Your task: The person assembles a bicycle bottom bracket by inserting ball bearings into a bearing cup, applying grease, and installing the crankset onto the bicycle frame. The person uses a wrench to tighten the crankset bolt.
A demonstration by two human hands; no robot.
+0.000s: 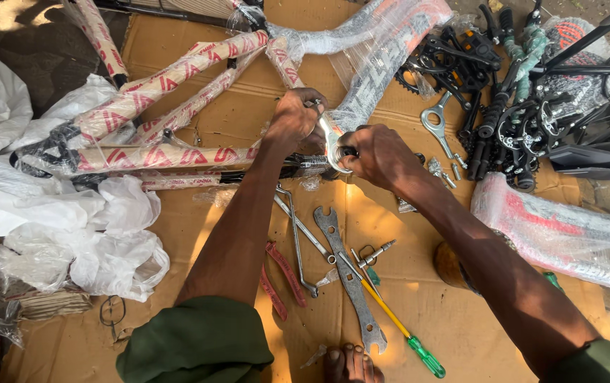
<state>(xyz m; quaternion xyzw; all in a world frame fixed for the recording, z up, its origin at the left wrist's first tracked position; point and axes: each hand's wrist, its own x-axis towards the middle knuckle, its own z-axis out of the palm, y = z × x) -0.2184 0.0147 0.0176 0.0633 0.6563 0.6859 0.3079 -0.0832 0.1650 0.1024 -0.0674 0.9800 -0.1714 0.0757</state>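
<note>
A bicycle frame point(163, 92), wrapped in printed paper and clear film, lies on flattened cardboard point(248, 120). My left hand point(292, 120) grips a silver wrench point(327, 135) set at the frame's bottom bracket. My right hand point(376, 152) is closed on the dark bottom bracket part point(348, 151) right beside the wrench head. Both forearms reach forward from green sleeves.
Loose tools lie on the cardboard near me: a flat multi-wrench point(347, 276), a green-handled screwdriver point(404, 337), red tyre levers point(283, 269), thin spanners point(298, 241). Black bike parts point(518, 92) are piled at the right, a wrapped part point(567, 234) lies below them, white plastic point(70, 220) lies left. My toes point(347, 365) show at the bottom.
</note>
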